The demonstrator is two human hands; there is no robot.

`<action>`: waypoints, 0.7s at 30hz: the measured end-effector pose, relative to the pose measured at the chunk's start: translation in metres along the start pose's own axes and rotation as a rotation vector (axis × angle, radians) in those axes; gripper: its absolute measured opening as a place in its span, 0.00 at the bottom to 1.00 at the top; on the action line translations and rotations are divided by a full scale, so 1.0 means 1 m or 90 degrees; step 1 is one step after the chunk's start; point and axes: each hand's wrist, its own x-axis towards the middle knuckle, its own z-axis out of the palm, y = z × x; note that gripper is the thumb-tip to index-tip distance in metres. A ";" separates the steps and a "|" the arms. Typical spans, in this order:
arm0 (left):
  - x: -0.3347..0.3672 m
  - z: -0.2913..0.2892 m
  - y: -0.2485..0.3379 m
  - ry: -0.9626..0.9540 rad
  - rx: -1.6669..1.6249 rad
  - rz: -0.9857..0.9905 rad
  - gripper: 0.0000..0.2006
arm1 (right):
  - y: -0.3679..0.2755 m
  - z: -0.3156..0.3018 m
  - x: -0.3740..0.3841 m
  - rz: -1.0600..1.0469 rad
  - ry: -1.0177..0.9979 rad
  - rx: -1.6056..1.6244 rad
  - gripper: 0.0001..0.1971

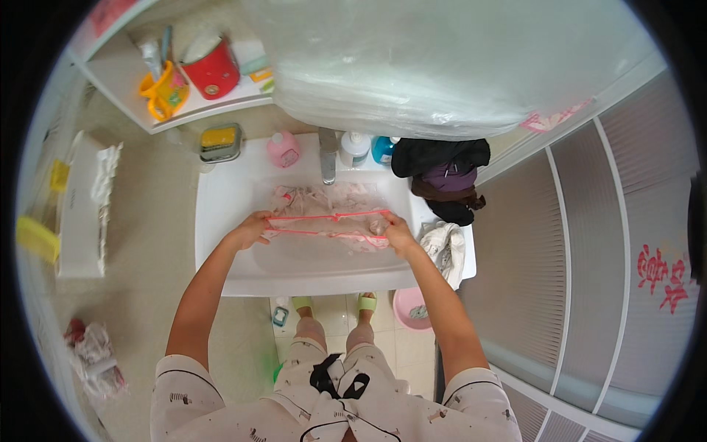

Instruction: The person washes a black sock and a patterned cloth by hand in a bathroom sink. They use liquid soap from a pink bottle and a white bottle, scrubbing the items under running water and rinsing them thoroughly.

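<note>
A pale pink, thin wet garment with bright red edging (336,217) is stretched wide over a white washbasin (309,283). My left hand (249,230) grips its left end, and my right hand (398,233) grips the right end. Between them the red edges run as two nearly level lines, with a small bow at the middle of the far one. More of the pale patterned cloth (324,197) lies bunched in the basin beneath and beyond. Which exact kind of garment it is, I cannot tell.
Behind the basin stand a grey tap (328,156), a pink bottle (283,149), a white bottle (355,149) and a blue bottle (382,150). Dark clothes (446,173) and white cloth (445,249) lie on the right rim. A pink tub (409,309) sits on the floor.
</note>
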 end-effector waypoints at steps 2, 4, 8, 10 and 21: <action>-0.027 -0.016 0.016 -0.072 -0.172 0.069 0.12 | -0.039 0.003 -0.011 -0.050 -0.045 0.086 0.29; -0.071 -0.032 0.046 -0.006 -0.242 0.155 0.09 | -0.138 0.023 -0.063 -0.094 -0.078 0.092 0.29; -0.162 -0.030 0.144 0.056 -0.286 0.344 0.09 | -0.273 -0.001 -0.138 -0.237 -0.166 0.133 0.28; -0.205 -0.031 0.181 0.084 -0.300 0.448 0.10 | -0.336 0.000 -0.190 -0.295 -0.097 0.155 0.30; -0.288 -0.033 0.246 0.186 -0.275 0.766 0.09 | -0.404 -0.025 -0.240 -0.645 0.106 -0.050 0.22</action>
